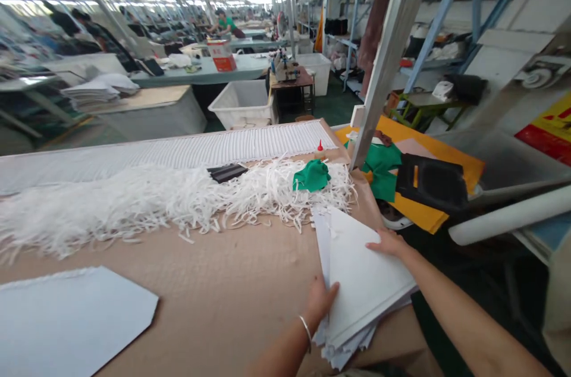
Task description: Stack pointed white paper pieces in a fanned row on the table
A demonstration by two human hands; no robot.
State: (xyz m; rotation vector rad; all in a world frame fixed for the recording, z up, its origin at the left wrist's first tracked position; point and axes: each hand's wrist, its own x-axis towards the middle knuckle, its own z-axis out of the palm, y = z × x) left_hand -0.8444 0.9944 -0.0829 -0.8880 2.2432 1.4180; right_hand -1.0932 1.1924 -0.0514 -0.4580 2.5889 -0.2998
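A stack of white sheets (363,270), cut to a slanted shape and fanned at its near edge, lies at the table's right end. My left hand (320,301), with a bangle at the wrist, grips the stack's left edge, thumb on top. On the far right edge, my right hand (387,244) holds the same stack, its fingers partly hidden. Just beyond the sheets, a crumpled green cloth (312,176) rests on a long heap of white strips (169,195). A dark striped piece (226,172) also lies on the strips.
A larger white pointed panel (75,317) lies at the left on the brown table (214,282). Behind the strips runs a row of white pleated material (214,142) and a red-tipped bottle (320,150). A metal post (379,68) rises at the table's right corner.
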